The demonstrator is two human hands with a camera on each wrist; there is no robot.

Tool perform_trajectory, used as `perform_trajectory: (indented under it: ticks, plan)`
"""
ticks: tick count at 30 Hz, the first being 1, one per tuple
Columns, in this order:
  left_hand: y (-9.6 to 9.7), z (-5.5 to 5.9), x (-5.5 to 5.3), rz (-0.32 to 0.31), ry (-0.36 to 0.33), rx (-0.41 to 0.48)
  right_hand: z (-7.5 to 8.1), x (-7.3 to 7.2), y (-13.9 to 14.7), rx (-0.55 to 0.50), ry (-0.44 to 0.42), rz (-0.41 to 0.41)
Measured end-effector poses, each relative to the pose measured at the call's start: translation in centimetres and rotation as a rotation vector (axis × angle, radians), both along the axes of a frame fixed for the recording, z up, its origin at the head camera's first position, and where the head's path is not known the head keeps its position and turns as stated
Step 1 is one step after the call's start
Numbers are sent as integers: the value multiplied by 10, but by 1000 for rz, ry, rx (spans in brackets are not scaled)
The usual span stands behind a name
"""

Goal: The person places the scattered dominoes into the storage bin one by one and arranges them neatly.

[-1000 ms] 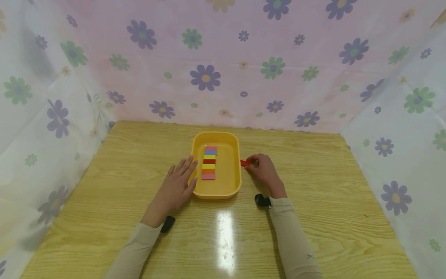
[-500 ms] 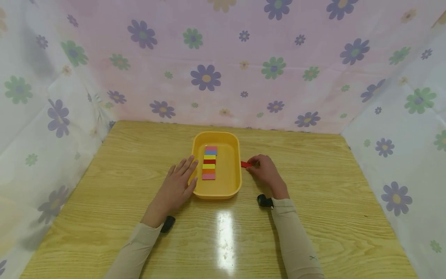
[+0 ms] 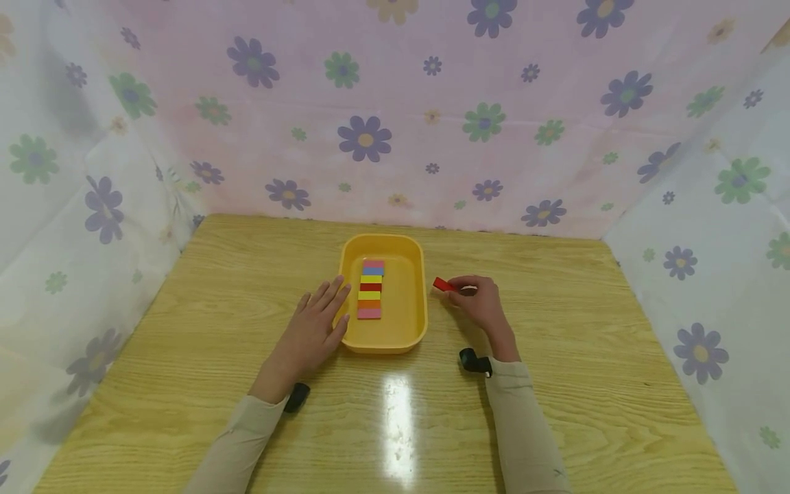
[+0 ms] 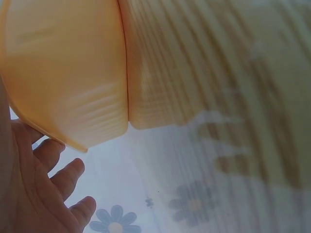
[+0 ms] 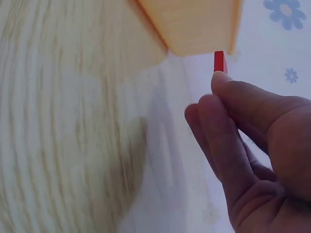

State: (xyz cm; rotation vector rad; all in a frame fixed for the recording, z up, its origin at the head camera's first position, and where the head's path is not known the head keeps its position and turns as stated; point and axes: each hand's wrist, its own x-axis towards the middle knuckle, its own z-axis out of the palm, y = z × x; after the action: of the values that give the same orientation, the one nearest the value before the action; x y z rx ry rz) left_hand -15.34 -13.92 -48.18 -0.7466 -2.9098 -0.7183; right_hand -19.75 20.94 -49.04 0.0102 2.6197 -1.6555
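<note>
A yellow tray [image 3: 404,329] stands on the table, with a column of coloured blocks [image 3: 370,296] in its left half: pink, blue, yellow, red, yellow, orange and pink, side by side. My left hand [image 3: 311,333] rests at the tray's left rim with its fingers straight; in the left wrist view the fingertips [image 4: 68,174] show at the rim. To the right of the tray, my right hand [image 3: 484,305] pinches a red block [image 3: 442,284] between thumb and fingers. The right wrist view shows one end of this red block sticking out past the thumb.
The wooden table [image 3: 586,329] extends around the tray on all sides. A flowered cloth [image 3: 395,137] hangs behind it and along both sides. A black wrist camera [image 3: 474,361] sits at the right cuff and another black camera [image 3: 297,397] at the left cuff.
My right hand has shifted slightly rightward with the red block, away from the tray's right wall; the block's outer end now tilts upward. The left hand and the tray stay in place.
</note>
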Motion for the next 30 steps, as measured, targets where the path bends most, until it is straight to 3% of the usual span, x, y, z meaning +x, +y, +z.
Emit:
perform_trajectory:
  ticks: [4, 9, 18, 30]
  plan:
    - [0, -1, 0, -1, 5, -4, -3, 3, 3, -144, -53, -13]
    - [0, -1, 0, -1, 3, -7, -6, 4, 3, -236, -68, -33]
    - [0, 1, 1, -2, -6, -5, 0, 4, -10, -401, 29, -167]
    - [0, 0, 0, 3, -9, -7, 11, 11, -29, -479, 151, -260]
